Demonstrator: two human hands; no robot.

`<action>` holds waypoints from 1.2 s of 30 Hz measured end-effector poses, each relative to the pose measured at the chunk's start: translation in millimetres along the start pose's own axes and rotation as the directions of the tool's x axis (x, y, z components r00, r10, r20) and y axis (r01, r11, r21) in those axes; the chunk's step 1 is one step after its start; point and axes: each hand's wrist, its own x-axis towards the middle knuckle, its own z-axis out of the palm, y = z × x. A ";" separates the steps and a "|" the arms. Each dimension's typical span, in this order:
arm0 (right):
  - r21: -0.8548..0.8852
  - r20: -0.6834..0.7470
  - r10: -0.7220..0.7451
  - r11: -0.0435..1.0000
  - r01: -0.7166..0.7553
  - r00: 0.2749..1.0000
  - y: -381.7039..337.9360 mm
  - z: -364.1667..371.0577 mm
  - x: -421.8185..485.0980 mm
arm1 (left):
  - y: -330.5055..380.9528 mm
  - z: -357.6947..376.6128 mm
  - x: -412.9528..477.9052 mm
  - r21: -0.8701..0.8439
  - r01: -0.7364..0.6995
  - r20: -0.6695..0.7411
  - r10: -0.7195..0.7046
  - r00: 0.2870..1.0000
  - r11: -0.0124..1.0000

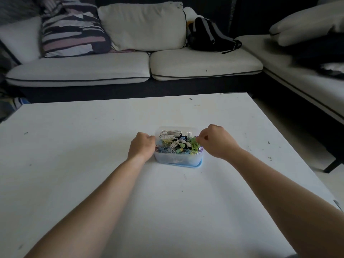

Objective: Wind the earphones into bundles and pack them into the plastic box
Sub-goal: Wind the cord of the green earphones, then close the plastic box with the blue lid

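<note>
One box [177, 159] at frame centre holds many earphones [174, 144]. The left hand [142, 145] curls round its left wall; the right hand [216, 141] pinches a green cord [194, 145].

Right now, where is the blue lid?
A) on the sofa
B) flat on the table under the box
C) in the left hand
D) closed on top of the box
B: the blue lid shows as an edge beneath the base of the plastic box, and the earphones lie uncovered in its open top.
</note>
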 end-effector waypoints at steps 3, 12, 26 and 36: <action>0.172 -0.100 0.107 0.981 -0.088 0.989 2.9 3.5 -0.5 | -3.7 -2.8 -6.0 -0.071 0.050 0.080 -0.045 0.996 0.996; 0.332 0.195 0.388 0.838 -0.433 0.901 16.6 43.6 -1.6 | -13.3 -14.1 -10.2 -0.099 -0.032 -0.027 0.029 0.999 0.995; 0.390 0.211 0.492 0.750 -0.535 0.844 15.8 41.6 2.2 | -47.1 -80.2 -19.7 -0.278 -0.003 -0.196 -0.054 0.979 0.961; 0.209 0.097 0.434 0.871 -0.445 0.896 5.6 41.0 -3.0 | -56.5 -82.1 -35.2 -0.288 0.001 -0.159 -0.049 0.986 0.958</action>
